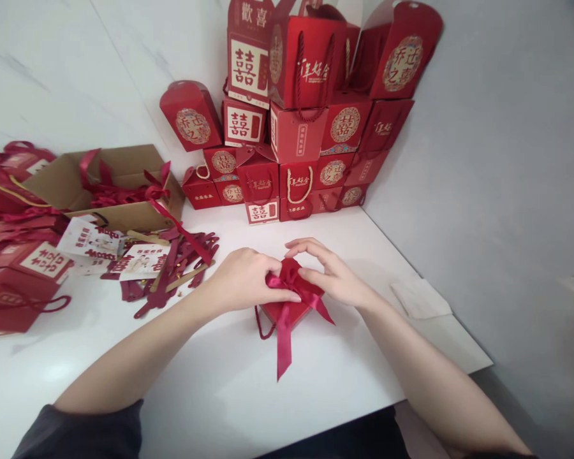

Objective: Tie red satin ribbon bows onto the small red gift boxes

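Note:
A small red gift box (pixel 287 312) rests on the white table in front of me, with a dark red cord handle (pixel 264 328) hanging off its left side. On its top lies a crimson satin ribbon (pixel 284 344) tied in a bow, one tail draping toward me and the other to the right. My left hand (pixel 249 278) pinches the bow's left loop between thumb and fingers. Over the box's right side, my right hand (pixel 332 274) has its fingers curved and apart, with the thumb by the knot; whether it touches the ribbon I cannot tell.
Red gift boxes (pixel 299 134) stand stacked against the wall. A cardboard box (pixel 119 162) of ribbons is at the left, beside a pile of dark red strips (pixel 172 271) and printed cards (pixel 143 261). More ribboned boxes (pixel 9 290) sit far left. A white sheet (pixel 418 298) lies right.

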The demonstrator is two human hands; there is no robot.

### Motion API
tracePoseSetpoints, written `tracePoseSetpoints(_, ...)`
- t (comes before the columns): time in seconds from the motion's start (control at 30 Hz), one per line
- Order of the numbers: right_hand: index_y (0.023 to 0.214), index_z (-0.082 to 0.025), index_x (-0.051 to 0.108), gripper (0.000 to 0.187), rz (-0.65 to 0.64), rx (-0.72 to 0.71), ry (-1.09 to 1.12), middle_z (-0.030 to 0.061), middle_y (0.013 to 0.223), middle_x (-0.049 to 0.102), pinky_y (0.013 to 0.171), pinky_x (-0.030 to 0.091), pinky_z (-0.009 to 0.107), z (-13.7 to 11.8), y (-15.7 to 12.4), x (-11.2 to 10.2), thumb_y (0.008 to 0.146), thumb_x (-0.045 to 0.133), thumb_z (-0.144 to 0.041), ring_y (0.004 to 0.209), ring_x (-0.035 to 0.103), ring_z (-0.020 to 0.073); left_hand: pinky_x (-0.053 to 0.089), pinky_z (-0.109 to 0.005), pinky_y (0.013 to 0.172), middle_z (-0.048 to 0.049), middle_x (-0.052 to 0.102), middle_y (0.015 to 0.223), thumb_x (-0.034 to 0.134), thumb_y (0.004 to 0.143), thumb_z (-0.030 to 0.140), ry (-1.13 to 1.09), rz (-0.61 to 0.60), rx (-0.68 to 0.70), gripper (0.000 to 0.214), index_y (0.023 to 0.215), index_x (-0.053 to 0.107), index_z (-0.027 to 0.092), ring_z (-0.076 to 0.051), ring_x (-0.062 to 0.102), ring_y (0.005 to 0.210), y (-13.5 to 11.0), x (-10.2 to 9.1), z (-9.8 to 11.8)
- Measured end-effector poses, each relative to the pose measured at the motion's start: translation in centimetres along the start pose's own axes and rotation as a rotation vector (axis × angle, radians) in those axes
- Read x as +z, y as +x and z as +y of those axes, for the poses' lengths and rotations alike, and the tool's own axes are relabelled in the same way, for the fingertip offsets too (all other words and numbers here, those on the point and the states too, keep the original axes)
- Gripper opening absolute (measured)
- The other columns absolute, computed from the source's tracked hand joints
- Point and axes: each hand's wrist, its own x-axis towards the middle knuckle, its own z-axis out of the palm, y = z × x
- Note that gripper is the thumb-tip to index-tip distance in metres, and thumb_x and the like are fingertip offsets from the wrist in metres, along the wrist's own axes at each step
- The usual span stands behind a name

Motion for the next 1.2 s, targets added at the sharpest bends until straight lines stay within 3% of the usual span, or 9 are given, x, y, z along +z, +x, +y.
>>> tracePoseSetpoints(0.1, 0.108, -0.024, 0.062, 0.036, -0.043, 0.015, -0.033, 0.0065, 0.129, 0.054, 0.109, 0.033, 0.042, 0.3, 0.1, 1.0, 0.079, 0.052, -0.005, 0.125, 0.048, 0.0199, 0.025, -0.026, 0.058, 0.0038, 0.053, 0.054, 0.054, 0.073, 0.072, 0.025, 0.003, 0.03, 0.057, 0.06, 0.049, 0.017, -0.01, 0.041, 0.051, 0.1, 0.0, -0.1)
tracePoseSetpoints(0.2, 0.097, -0.023, 0.065, 0.028, -0.02, -0.016, -0.092, 0.0062, 0.126, 0.056, 0.106, 0.037, 0.039, -0.1, -0.1, 1.2, 0.078, 0.053, -0.005, 0.122, 0.05, 0.0199, 0.025, -0.025, 0.057, 0.0046, 0.05, 0.052, 0.056, 0.074, 0.068, 0.013, -0.024, 0.048, 0.054, 0.059, 0.047, 0.017, -0.009, 0.04, 0.051, 0.1, -0.4, -0.3)
tracePoseSetpoints(0.33, 0.082, -0.022, 0.059, 0.009, 0.057, -0.12, -0.21, 0.0051, 0.112, 0.061, 0.099, 0.039, 0.039, -0.6, -0.4, 0.8, 0.08, 0.06, -0.013, 0.11, 0.055, 0.0203, 0.023, -0.024, 0.053, 0.0053, 0.049, 0.051, 0.06, 0.073, 0.066, -0.061, -0.088, 0.026, 0.053, 0.057, 0.047, 0.017, -0.008, 0.039, 0.05, 0.1, -0.9, -0.4)
tracePoseSetpoints(0.53, 0.083, -0.022, 0.049, 0.02, 0.019, -0.199, -0.315, -0.0013, 0.082, 0.061, 0.092, 0.039, 0.038, -1.1, -0.6, 0.7, 0.078, 0.055, -0.005, 0.08, 0.056, 0.0164, 0.023, -0.023, 0.05, 0.0053, 0.045, 0.048, 0.061, 0.07, 0.068, -0.084, -0.116, 0.002, 0.055, 0.056, 0.047, 0.016, -0.008, 0.035, 0.047, 0.2, -0.9, -0.8)
tracePoseSetpoints(0.73, 0.106, -0.023, 0.055, 0.034, -0.09, -0.15, -0.311, 0.0011, 0.098, 0.065, 0.087, 0.041, 0.034, -1.7, -0.8, -0.3, 0.081, 0.051, -0.001, 0.089, 0.057, 0.0168, 0.024, -0.023, 0.049, 0.0051, 0.043, 0.05, 0.061, 0.068, 0.07, -0.125, -0.159, 0.014, 0.056, 0.058, 0.047, 0.017, -0.008, 0.033, 0.048, 0.1, -1.4, -1.6)
tracePoseSetpoints(0.97, 0.094, -0.021, 0.055, 0.022, -0.064, -0.188, -0.373, 0.0015, 0.09, 0.062, 0.085, 0.041, 0.034, -1.2, -0.8, -0.9, 0.081, 0.052, -0.003, 0.088, 0.057, 0.0174, 0.023, -0.022, 0.048, 0.0056, 0.04, 0.052, 0.064, 0.068, 0.067, -0.203, -0.199, 0.004, 0.053, 0.059, 0.048, 0.017, -0.008, 0.031, 0.05, 0.2, -1.6, -2.1)
tracePoseSetpoints(1.2, 0.103, -0.022, 0.054, 0.026, -0.054, -0.176, -0.397, 0.0017, 0.092, 0.062, 0.087, 0.04, 0.035, -1.1, -0.8, -1.2, 0.082, 0.053, -0.006, 0.086, 0.057, 0.0168, 0.021, -0.022, 0.048, 0.0052, 0.035, 0.053, 0.062, 0.07, 0.065, -0.274, -0.192, -0.013, 0.053, 0.058, 0.046, 0.016, -0.008, 0.029, 0.05, 0.5, -1.0, -2.5)
